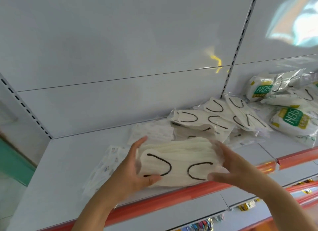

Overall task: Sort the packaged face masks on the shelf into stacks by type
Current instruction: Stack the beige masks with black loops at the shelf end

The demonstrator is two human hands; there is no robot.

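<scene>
Both hands grip one clear plastic pack of cream masks with black ear loops point(177, 162), the left hand point(132, 170) curled round its left end, the right hand point(228, 167) round its right end, at the front edge of the pale grey shelf point(65, 162). Behind it lies a heap of similar black-looped packs point(215, 117), beside green-labelled N95 packs point(290, 120). Patterned white packs point(110, 160) lie under the left hand.
</scene>
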